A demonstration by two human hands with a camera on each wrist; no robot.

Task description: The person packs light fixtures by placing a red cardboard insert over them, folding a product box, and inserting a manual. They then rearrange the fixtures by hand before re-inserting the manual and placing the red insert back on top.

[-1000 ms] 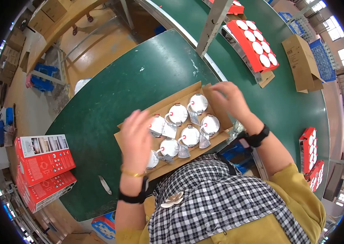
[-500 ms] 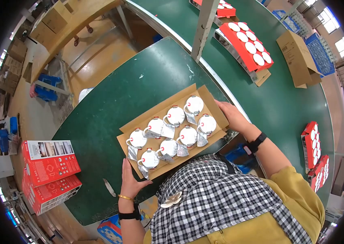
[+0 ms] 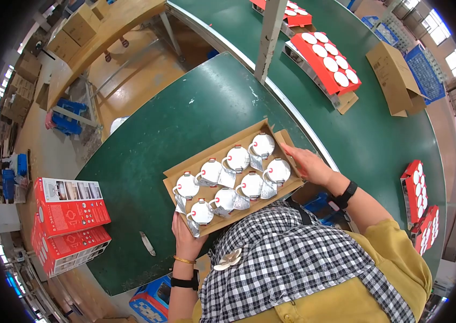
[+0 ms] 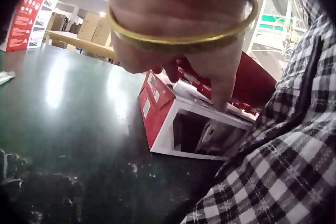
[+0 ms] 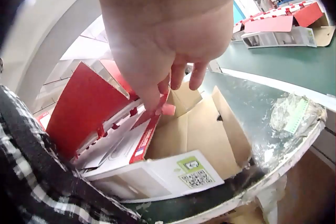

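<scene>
An open carton lies tilted on the green table against the checked apron. Inside are several white round fittings with short white cables and silvery paper labels. My left hand grips the carton's near left end, most of its fingers hidden under the edge. At the right end my right hand holds the brown end flap. In the left wrist view fingers reach over a red and white printed box. Fingers of the hand in the right wrist view touch a red cardboard edge beside a brown flap.
Red printed boxes stand at the table's left edge, with a utility knife nearby. Across the metal rail, red trays of white discs and a brown carton sit on another green table. Crumpled clear plastic lies at the corner.
Both hands came from above the fittings down to the carton's ends. Over the last half second the carton has shifted slightly towards the body, and the left hand has closed in under its edge.
</scene>
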